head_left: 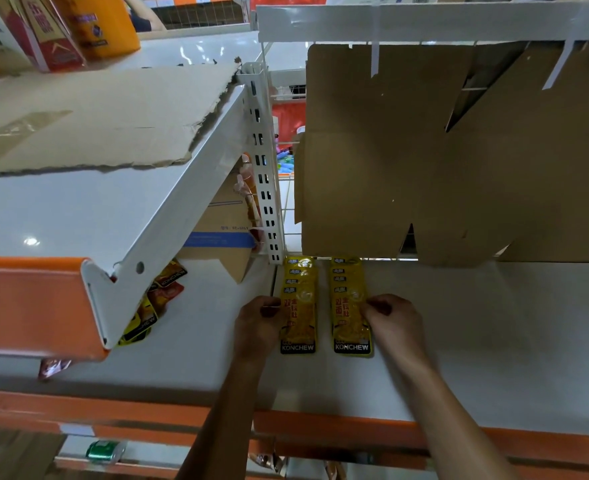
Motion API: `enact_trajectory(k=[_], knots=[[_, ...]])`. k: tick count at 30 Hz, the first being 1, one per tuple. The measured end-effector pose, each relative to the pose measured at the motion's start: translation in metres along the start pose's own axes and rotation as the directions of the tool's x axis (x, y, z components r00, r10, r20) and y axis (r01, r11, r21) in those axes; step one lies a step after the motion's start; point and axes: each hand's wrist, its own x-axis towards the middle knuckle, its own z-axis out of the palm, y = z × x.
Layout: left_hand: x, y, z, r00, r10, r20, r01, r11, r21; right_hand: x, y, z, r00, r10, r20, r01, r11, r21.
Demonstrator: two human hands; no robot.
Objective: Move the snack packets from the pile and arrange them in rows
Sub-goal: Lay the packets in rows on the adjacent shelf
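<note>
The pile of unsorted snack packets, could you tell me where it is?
In the head view, the pile lies left of the left hand, half hidden under the upper shelf.

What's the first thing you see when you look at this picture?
Two rows of bright yellow snack packets marked KONCHEW lie side by side on the white metal shelf, straight ahead. The left hand pinches the left row's edge and the right hand the right row's edge. Behind them a big torn brown cardboard sheet hangs against the back of the shelving.
</note>
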Motion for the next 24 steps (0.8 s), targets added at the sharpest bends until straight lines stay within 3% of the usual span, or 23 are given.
enact_trajectory(k=[5,9,13,18,22,24], knots=[[-0.004,0.000,-0.003,1.000,-0.010,-0.004,0.010,1.000,0.014,-0.001,0.000,-0.001,0.999,-0.015,-0.033,0.011,0.995,-0.102],[-0.017,0.006,-0.009,0.995,0.089,-0.050,-0.078,0.978,0.193,-0.009,-0.011,0.002,0.971,-0.232,-0.055,0.205,0.930,-0.306],[-0.034,0.015,-0.017,0.971,0.219,-0.096,-0.127,0.814,0.567,-0.026,-0.034,0.013,0.916,-0.381,0.126,0.387,0.756,-0.527],[-0.059,0.003,-0.039,0.945,0.300,-0.131,-0.119,0.688,0.715,-0.050,-0.043,0.030,0.792,-0.465,0.396,0.609,0.551,-0.570],[-0.076,-0.014,-0.067,0.978,0.109,-0.177,0.060,0.666,0.743,-0.067,-0.053,0.044,0.711,-0.430,0.556,0.703,0.437,-0.562],[-0.086,-0.023,-0.082,0.976,0.086,-0.200,0.094,0.662,0.744,-0.077,-0.060,0.056,0.679,-0.412,0.608,0.734,0.415,-0.538]])
